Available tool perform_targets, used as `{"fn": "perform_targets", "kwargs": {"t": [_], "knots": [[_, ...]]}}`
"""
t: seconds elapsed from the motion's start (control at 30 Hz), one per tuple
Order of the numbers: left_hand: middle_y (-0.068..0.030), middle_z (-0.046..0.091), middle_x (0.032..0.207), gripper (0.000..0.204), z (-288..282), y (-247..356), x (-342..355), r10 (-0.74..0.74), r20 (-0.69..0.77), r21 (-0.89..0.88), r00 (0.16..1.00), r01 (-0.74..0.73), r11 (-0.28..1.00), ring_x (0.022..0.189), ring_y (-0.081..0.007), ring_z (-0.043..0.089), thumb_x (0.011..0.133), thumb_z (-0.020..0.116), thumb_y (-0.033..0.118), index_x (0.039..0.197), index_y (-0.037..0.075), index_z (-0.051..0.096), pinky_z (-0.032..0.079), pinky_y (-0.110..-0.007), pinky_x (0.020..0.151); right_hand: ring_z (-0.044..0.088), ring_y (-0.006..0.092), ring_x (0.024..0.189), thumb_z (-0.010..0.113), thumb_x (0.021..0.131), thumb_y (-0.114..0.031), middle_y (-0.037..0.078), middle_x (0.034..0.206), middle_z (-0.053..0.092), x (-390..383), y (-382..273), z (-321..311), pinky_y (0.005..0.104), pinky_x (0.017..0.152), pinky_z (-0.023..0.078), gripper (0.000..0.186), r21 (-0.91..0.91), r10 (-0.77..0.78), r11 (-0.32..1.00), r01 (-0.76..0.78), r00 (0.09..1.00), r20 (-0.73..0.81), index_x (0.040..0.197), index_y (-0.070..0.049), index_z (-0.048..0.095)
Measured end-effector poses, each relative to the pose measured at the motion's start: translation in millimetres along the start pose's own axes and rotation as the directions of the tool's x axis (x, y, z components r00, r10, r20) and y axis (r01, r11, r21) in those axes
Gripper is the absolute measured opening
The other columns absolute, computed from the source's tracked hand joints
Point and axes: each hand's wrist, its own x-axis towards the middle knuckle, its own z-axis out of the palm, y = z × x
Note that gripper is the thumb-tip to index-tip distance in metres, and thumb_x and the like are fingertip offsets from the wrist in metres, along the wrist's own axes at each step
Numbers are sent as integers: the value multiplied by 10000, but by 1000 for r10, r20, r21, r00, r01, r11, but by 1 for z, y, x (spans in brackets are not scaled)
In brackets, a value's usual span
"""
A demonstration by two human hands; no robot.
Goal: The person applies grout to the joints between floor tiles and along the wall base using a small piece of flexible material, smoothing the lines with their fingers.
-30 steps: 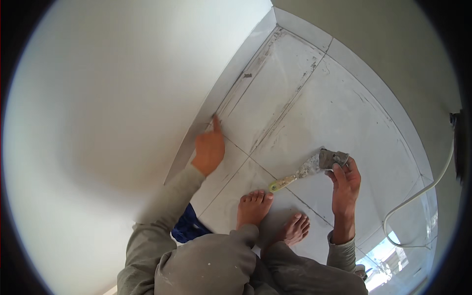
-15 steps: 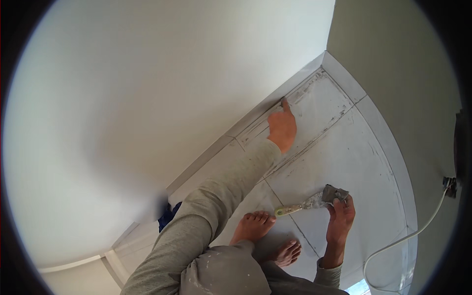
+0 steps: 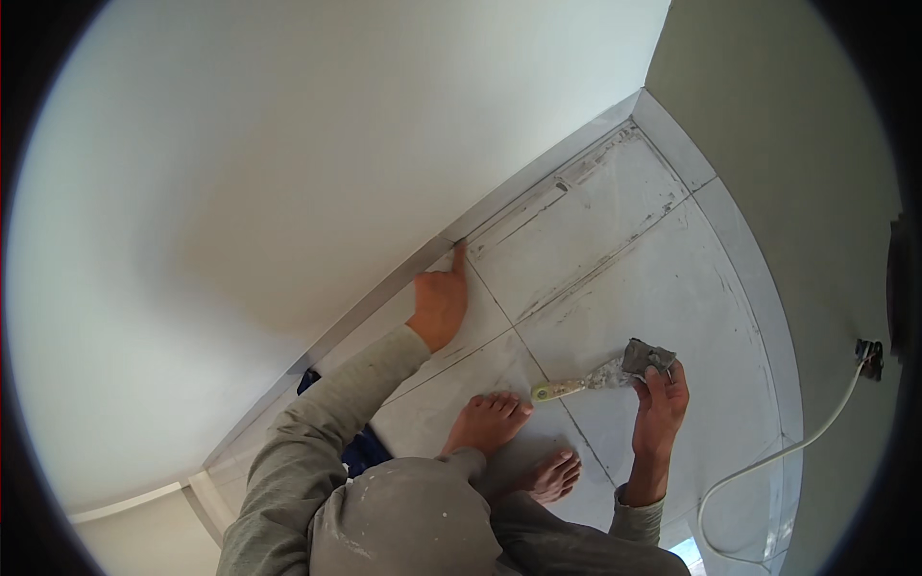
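Observation:
My left hand, index finger extended and other fingers curled, touches the joint along the foot of the white wall; I see nothing held in it. My right hand grips a grey, crumpled squarish piece at the blade end of a putty knife with a pale yellow-green handle, pointing left toward my bare feet. Whether the knife rests on the floor I cannot tell. The white floor tiles carry grey smears along their joints, heaviest near the far corner.
White tile skirting runs along both walls, meeting at the corner. A pale cable hangs from a wall box on the right and loops low. A dark round object is beside it. Dark blue material lies behind my left arm.
My left hand went toward the far corner along the wall joint, then came back down-left to a nearer point. My right hand keeps its grip. The view has swung.

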Motion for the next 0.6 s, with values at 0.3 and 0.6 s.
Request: {"fn": "perform_targets", "kwargs": {"t": [0.3, 0.6], "knots": [[-135, 695, 737, 903, -30, 6, 42, 103, -30, -199, 994, -107, 974, 620, -290, 688, 793, 616, 55, 1617, 137, 258, 542, -452, 570, 656, 108, 984, 616, 984, -83, 29, 1104, 698, -4, 10, -7, 256, 828, 536, 255, -16, 30, 999, -30, 1000, -8, 1236, -47, 601], [-157, 711, 814, 890, -26, -33, -5, 43, 153, -86, 987, -30, 996, 692, -314, 716, 802, 626, 81, 1614, 139, 266, 573, -462, 631, 646, 110, 1006, 613, 979, -78, 45, 1105, 701, 3, -1, -5, 263, 862, 531, 258, 0, -5, 1000, 5, 1000, -30, 1231, -29, 597]]}}
